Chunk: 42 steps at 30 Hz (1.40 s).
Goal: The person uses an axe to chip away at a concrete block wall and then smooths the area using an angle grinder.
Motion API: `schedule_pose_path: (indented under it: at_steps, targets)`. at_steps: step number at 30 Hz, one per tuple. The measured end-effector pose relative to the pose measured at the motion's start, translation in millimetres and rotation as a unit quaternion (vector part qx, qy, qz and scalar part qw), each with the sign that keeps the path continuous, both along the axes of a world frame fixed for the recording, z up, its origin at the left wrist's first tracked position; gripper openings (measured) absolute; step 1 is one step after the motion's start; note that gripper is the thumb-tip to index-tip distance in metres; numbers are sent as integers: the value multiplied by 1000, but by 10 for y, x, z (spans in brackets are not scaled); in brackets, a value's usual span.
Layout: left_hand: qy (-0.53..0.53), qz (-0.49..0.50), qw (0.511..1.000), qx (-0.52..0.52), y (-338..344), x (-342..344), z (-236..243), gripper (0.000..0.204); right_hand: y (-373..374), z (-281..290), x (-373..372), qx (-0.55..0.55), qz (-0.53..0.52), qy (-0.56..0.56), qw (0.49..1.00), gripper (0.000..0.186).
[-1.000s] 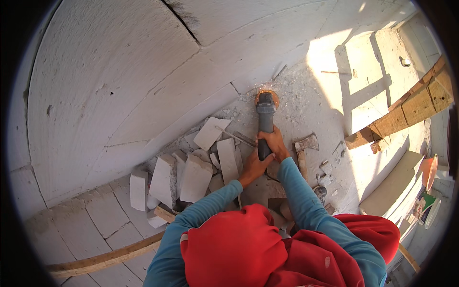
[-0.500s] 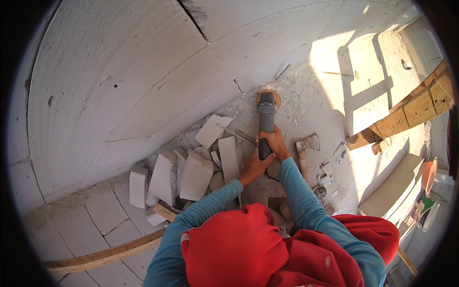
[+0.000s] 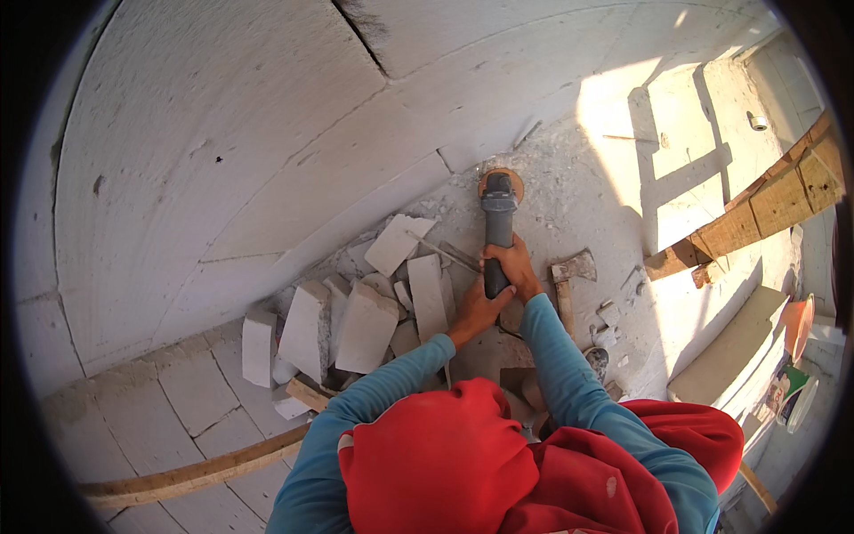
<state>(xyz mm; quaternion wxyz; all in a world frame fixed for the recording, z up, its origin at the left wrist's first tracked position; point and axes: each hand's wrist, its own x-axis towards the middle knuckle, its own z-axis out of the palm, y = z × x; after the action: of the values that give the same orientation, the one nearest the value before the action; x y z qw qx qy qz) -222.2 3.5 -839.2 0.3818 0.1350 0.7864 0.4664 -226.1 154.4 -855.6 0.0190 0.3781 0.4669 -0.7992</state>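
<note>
An angle grinder (image 3: 499, 227) with a dark grey body points away from me, gripped in both hands. My left hand (image 3: 478, 313) closes round the near end of its handle. Slightly farther along, my right hand (image 3: 513, 263) wraps the handle from the right. The grinder's orange-brown disc (image 3: 513, 182) is at the floor near the foot of the white block wall (image 3: 294, 169); whether it spins I cannot tell. To the right of my hands lies a hatchet (image 3: 564, 303) with a wooden handle. Broken white blocks (image 3: 367, 327) are heaped to the left.
A thin rod (image 3: 442, 250) leans across the rubble beside my left hand. Wooden planks (image 3: 756, 209) stand at the right, near a long pale block (image 3: 729, 343) and an orange bucket (image 3: 798, 326). A curved wooden strip (image 3: 196, 467) crosses the lower left. Red cloth (image 3: 436, 454) covers the near middle.
</note>
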Motion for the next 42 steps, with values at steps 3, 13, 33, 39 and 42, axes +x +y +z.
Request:
schedule_pose_path:
  at_steps: [3, 13, 33, 39, 42]
  targets:
    - [-34, -34, 998, -39, 28, 5, 127, 68, 18, 89, 73, -2, -9, -1, 1000, 38]
    - [-55, -53, 996, 42, 88, 1, -174, 61, 113, -123, 140, 67, 15, -12, 998, 53]
    - [-28, -63, 997, -39, 144, -54, -95, 66, 148, -156, 56, 82, 21, -1, 996, 59]
    - [-26, -59, 998, -25, 154, -67, -110, 71, 146, -76, 34, 56, 11, 5, 998, 57]
    - [-38, -56, 998, -6, 148, -61, -130, 72, 144, -101, 27, 68, 18, -2, 997, 57]
